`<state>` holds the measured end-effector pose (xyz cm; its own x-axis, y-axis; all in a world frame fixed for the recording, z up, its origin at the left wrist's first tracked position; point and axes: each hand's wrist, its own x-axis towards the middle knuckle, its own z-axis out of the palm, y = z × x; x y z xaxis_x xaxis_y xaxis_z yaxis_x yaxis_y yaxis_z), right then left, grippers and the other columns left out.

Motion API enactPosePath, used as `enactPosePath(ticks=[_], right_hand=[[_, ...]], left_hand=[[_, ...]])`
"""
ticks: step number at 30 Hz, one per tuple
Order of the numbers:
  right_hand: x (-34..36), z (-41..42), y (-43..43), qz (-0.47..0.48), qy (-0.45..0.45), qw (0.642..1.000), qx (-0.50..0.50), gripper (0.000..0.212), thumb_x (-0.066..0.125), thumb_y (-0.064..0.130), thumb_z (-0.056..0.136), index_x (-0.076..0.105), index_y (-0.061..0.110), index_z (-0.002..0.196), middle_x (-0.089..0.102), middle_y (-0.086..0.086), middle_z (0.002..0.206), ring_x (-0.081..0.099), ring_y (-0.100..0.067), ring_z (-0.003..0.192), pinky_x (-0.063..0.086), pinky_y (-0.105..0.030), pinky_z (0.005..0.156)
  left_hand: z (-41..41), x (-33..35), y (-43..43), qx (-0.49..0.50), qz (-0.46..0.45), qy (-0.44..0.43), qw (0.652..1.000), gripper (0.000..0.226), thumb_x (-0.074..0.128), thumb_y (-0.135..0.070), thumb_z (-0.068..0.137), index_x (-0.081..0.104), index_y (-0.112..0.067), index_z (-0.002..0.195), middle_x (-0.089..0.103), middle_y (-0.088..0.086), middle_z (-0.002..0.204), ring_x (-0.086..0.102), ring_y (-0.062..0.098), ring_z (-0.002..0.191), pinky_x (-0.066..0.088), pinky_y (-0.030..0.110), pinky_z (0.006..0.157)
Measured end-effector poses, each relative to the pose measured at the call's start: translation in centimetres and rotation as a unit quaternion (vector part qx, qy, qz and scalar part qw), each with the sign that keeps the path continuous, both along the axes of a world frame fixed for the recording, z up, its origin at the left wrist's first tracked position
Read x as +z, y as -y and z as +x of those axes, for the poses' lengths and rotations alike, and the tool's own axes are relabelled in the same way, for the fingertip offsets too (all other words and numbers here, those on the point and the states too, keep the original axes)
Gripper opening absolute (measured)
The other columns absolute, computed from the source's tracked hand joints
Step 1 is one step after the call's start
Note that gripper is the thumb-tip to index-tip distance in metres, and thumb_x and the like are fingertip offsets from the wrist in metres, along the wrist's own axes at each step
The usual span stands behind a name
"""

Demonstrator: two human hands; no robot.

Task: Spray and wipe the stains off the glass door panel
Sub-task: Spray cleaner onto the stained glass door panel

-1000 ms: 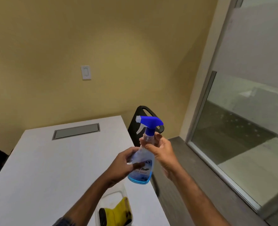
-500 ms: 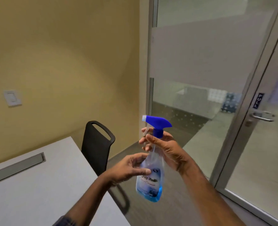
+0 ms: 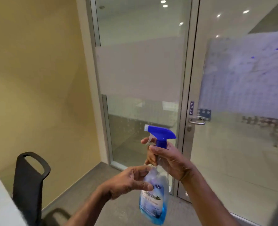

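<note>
My right hand (image 3: 169,160) is closed around the neck of the clear plastic spray bottle with a blue trigger head (image 3: 154,181), just under the head, and one finger lies in front of the white trigger. My left hand (image 3: 131,181) is half open; its fingertips touch the body of the bottle above the label, but it does not wrap around it. I hold the bottle upright in the air, in front of me and above the grey floor (image 3: 118,207), with some blue liquid in its lower part. The nozzle points to the left.

The glass door panel with a frosted band (image 3: 242,82) stands ahead on the right, well apart from the bottle. On the frosted band I see faint marks and some small blue spots. A metal lever handle (image 3: 197,120) and a small "PULL" sign (image 3: 191,107) are on the door's left edge. A black chair back (image 3: 29,185) stands at the lower left, beside the corner of the white bench (image 3: 0,207).
</note>
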<state>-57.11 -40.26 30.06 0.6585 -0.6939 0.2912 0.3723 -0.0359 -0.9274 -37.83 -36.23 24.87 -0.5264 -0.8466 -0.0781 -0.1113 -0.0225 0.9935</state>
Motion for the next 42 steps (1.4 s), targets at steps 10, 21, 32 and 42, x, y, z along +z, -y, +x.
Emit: enactPosePath(ticks=[10,21,32,42], right_hand=[[1.5,-14.3,3.8,-0.009,0.004,0.980,-0.197,0.023,0.073,0.011,0.085,0.069,0.004,0.107,0.046,-0.007,0.068,0.044,-0.017,0.058,0.049,-0.030,0.061],[2.2,-24.6,10.7,-0.042,-0.004,0.911,-0.410,0.025,0.073,0.017,0.084,0.068,0.003,0.104,0.041,-0.004,0.060,0.038,-0.019,0.054,0.048,-0.037,0.068],[5.2,-30.8,20.9,-0.058,0.014,0.808,-0.586,0.012,0.074,0.013,0.087,0.072,0.008,0.097,0.041,-0.005,0.058,0.040,-0.019,0.055,0.052,-0.034,0.065],[7.0,-38.7,27.5,-0.078,0.029,0.767,-0.637,0.002,0.069,0.008,0.092,0.070,0.009,0.092,0.041,-0.006,0.059,0.039,-0.019,0.057,0.051,-0.032,0.062]], left_hand=[[-15.0,1.3,8.4,-0.066,-0.011,0.004,0.998,0.049,0.072,0.005,0.087,0.064,-0.009,0.134,0.071,0.014,0.130,0.067,0.021,0.118,0.052,0.034,0.103],[-24.2,2.0,21.2,-0.134,-0.098,0.021,0.986,0.057,0.082,-0.015,0.083,0.064,-0.030,0.135,0.069,0.006,0.135,0.063,0.016,0.129,0.052,0.037,0.110],[-30.9,6.5,38.7,0.086,-0.382,0.051,0.919,0.065,0.062,-0.067,0.088,0.043,-0.043,0.146,0.045,-0.020,0.153,0.044,0.008,0.139,0.045,0.036,0.111],[-40.3,7.6,47.3,0.213,-0.540,0.093,0.809,0.073,0.043,-0.052,0.099,0.025,-0.018,0.161,0.012,0.002,0.173,-0.002,0.015,0.161,-0.001,0.033,0.127]])
